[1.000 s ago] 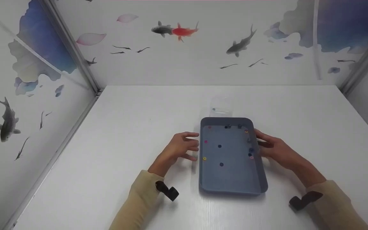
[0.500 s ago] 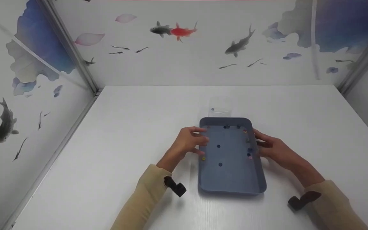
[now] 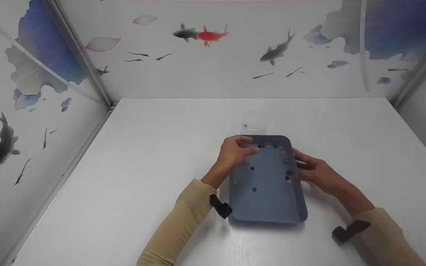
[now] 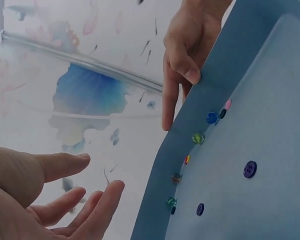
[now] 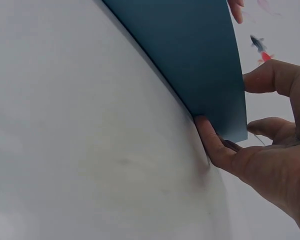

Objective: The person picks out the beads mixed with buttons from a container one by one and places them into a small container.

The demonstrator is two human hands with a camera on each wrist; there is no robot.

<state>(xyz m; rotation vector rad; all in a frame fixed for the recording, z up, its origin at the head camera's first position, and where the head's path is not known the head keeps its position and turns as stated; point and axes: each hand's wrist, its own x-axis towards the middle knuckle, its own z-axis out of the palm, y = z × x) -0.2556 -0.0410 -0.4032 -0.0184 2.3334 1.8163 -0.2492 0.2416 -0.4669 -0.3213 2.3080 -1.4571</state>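
Above the far left part of the blue tray (image 3: 268,208) on the table (image 3: 139,147), the left hand (image 3: 234,151) has moved in, bringing its parted fingers nearer the buttons (image 4: 250,169) and marbles (image 4: 198,138) with nothing visibly held, while the right hand (image 3: 322,175) rests loosely spread fingers against the tray's outer right wall.

Tray (image 3: 268,207): smooth matt plastic. Marbles (image 4: 212,118): glossy, glass-like. Bench (image 3: 142,147): smooth, faintly glossy. Sleeves (image 3: 194,207): matt cloth. Clear packet (image 3: 254,128): probably plastic film, too faint to confirm.
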